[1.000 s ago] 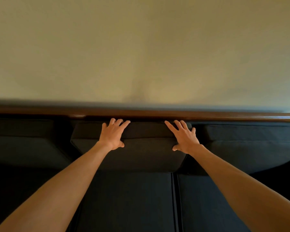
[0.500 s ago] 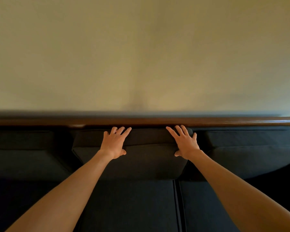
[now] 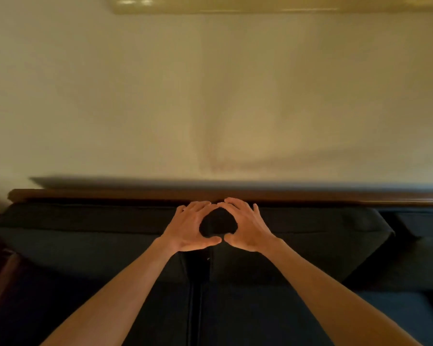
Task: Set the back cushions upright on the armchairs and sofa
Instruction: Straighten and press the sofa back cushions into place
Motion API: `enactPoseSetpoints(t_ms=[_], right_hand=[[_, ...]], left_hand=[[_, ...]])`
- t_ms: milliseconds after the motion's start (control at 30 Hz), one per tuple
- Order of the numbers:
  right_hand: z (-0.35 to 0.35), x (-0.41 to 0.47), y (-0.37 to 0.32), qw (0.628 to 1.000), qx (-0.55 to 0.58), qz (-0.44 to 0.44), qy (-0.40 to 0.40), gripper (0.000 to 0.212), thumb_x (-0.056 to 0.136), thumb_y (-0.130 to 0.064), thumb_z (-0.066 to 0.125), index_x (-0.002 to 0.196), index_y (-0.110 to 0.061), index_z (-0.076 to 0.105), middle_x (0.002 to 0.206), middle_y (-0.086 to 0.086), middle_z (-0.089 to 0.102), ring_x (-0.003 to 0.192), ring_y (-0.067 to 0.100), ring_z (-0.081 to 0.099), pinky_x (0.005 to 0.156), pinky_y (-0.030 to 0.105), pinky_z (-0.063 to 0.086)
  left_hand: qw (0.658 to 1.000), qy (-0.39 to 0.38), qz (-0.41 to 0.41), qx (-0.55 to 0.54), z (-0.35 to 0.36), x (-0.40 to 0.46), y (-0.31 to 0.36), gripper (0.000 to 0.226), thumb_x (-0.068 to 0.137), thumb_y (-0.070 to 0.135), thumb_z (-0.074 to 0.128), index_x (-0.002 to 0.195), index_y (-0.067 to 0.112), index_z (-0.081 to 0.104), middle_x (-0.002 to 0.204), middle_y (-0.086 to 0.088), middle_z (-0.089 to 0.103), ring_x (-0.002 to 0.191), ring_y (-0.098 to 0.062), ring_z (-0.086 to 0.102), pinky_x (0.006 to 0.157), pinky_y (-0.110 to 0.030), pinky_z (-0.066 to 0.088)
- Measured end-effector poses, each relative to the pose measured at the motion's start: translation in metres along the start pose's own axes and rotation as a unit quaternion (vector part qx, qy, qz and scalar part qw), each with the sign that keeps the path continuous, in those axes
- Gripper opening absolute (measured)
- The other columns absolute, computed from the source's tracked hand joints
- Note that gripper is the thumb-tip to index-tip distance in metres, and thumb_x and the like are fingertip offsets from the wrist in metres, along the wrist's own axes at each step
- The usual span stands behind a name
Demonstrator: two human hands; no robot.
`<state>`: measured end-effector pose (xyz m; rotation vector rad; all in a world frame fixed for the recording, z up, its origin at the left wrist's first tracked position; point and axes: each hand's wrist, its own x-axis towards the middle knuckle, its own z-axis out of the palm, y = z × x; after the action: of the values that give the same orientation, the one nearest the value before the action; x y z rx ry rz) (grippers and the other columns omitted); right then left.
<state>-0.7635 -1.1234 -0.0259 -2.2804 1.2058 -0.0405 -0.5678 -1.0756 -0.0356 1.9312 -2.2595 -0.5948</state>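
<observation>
Head view: left hand [image 3: 189,229] and right hand [image 3: 245,227], fingers spread flat (gripping nothing), press adjoining back cushions [image 3: 85,236] against sofa's wooden rail [image 3: 110,194], likely seating them upright.

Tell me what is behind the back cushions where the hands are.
A brown wooden rail runs along the cushion tops, a pale wall beyond it. The cushions hide the sofa frame lower down.

Plain cream wall [image 3: 110,96] across the upper view, lit warm and dim, with faint mottled shadows near the middle. Pale glossy ledge or fixture [image 3: 260,5] along the very top edge, too blurred to identify. Dark polished wooden rail [image 3: 110,195] running level below the wall, a soft shadow band just above it
</observation>
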Motion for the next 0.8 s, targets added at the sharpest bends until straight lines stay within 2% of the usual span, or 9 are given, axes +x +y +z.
enactPoseSetpoints(t_ms=[100, 200, 300, 400, 533, 600, 667, 733, 800], right_hand=[[0.036, 0.029, -0.077, 0.999, 0.047, -0.004, -0.001, 0.079, 0.071, -0.024, 0.068, 0.144, -0.030, 0.037, 0.153, -0.006, 0.031, 0.146, 0.017, 0.019, 0.118, 0.062, 0.007], [0.079, 0.056, -0.134, 0.999, 0.026, 0.027, -0.020, 0.090, 0.072, -0.028, 0.070, 0.150, -0.031, 0.025, 0.158, -0.004, 0.018, 0.150, 0.020, 0.007, 0.117, 0.065, 0.005], [0.108, 0.074, -0.156, 0.996, -0.040, 0.069, -0.039, 0.104, 0.076, -0.041, 0.073, 0.155, -0.029, 0.006, 0.163, -0.002, -0.002, 0.151, 0.024, -0.009, 0.114, 0.066, 0.004], [0.126, 0.090, -0.176, 0.989, -0.097, 0.098, -0.048, 0.111, 0.077, -0.042, 0.077, 0.156, -0.027, 0.000, 0.164, 0.003, -0.012, 0.150, 0.030, -0.014, 0.114, 0.067, 0.008], [0.132, 0.099, -0.182, 0.977, -0.161, 0.122, -0.065, 0.122, 0.075, -0.035, 0.082, 0.155, -0.029, -0.010, 0.163, 0.006, -0.014, 0.149, 0.033, -0.016, 0.114, 0.066, 0.012], [0.134, 0.099, -0.180, 0.976, -0.171, 0.120, -0.061, 0.123, 0.075, -0.031, 0.083, 0.155, -0.031, -0.010, 0.164, 0.007, -0.009, 0.150, 0.033, -0.013, 0.114, 0.065, 0.016], [0.134, 0.098, -0.177, 0.976, -0.177, 0.119, -0.052, 0.122, 0.075, -0.030, 0.083, 0.155, -0.032, -0.009, 0.163, 0.010, -0.002, 0.150, 0.035, -0.004, 0.112, 0.060, 0.027], [0.134, 0.097, -0.176, 0.972, -0.204, 0.109, -0.036, 0.120, 0.074, -0.034, 0.083, 0.155, -0.030, -0.005, 0.161, 0.013, 0.010, 0.149, 0.036, 0.008, 0.109, 0.055, 0.034], [0.133, 0.093, -0.174, 0.967, -0.237, 0.089, -0.005, 0.113, 0.074, -0.036, 0.082, 0.155, -0.026, 0.004, 0.155, 0.013, 0.026, 0.143, 0.034, 0.024, 0.107, 0.053, 0.035]], left_hand=[[1.000, -0.001, -0.025, 0.006, -0.027, -0.047, -0.081, 0.090, 0.073, 0.065, 0.062, 0.150, 0.034, 0.026, 0.157, 0.005, 0.028, 0.144, -0.017, 0.024, 0.115, -0.044, 0.022], [0.996, -0.014, -0.077, 0.035, -0.043, -0.099, -0.166, 0.096, 0.073, 0.063, 0.064, 0.152, 0.033, 0.018, 0.162, 0.004, 0.015, 0.148, -0.019, 0.015, 0.117, -0.048, 0.020], [0.989, -0.054, -0.119, 0.065, -0.051, -0.130, -0.226, 0.104, 0.073, 0.063, 0.068, 0.154, 0.033, 0.010, 0.164, 0.002, 0.002, 0.151, -0.022, 0.005, 0.120, -0.052, 0.014], [0.985, -0.067, -0.133, 0.085, -0.058, -0.151, -0.271, 0.110, 0.071, 0.062, 0.071, 0.154, 0.036, 0.003, 0.164, 0.002, -0.006, 0.151, -0.022, -0.002, 0.120, -0.052, 0.009], [0.975, -0.064, -0.151, 0.147, -0.069, -0.159, -0.303, 0.114, 0.072, 0.054, 0.074, 0.154, 0.036, -0.004, 0.163, -0.001, -0.013, 0.149, -0.030, 0.010, 0.115, -0.052, 0.023], [0.968, -0.069, -0.165, 0.175, -0.075, -0.157, -0.313, 0.115, 0.074, 0.050, 0.075, 0.154, 0.035, -0.007, 0.164, -0.003, -0.008, 0.145, -0.034, 0.016, 0.111, -0.054, 0.028], [0.961, -0.075, -0.179, 0.196, -0.078, -0.152, -0.318, 0.118, 0.073, 0.048, 0.077, 0.154, 0.033, -0.009, 0.163, -0.004, 0.007, 0.143, -0.035, 0.018, 0.110, -0.055, 0.030], [0.958, -0.077, -0.192, 0.199, -0.078, -0.148, -0.319, 0.124, 0.067, 0.044, 0.083, 0.155, 0.027, -0.003, 0.157, -0.005, 0.021, 0.141, -0.035, 0.020, 0.109, -0.054, 0.031], [0.959, -0.075, -0.201, 0.188, -0.077, -0.144, -0.316, 0.125, 0.060, 0.038, 0.089, 0.155, 0.022, 0.009, 0.152, -0.006, 0.027, 0.141, -0.035, 0.022, 0.110, -0.053, 0.032]])
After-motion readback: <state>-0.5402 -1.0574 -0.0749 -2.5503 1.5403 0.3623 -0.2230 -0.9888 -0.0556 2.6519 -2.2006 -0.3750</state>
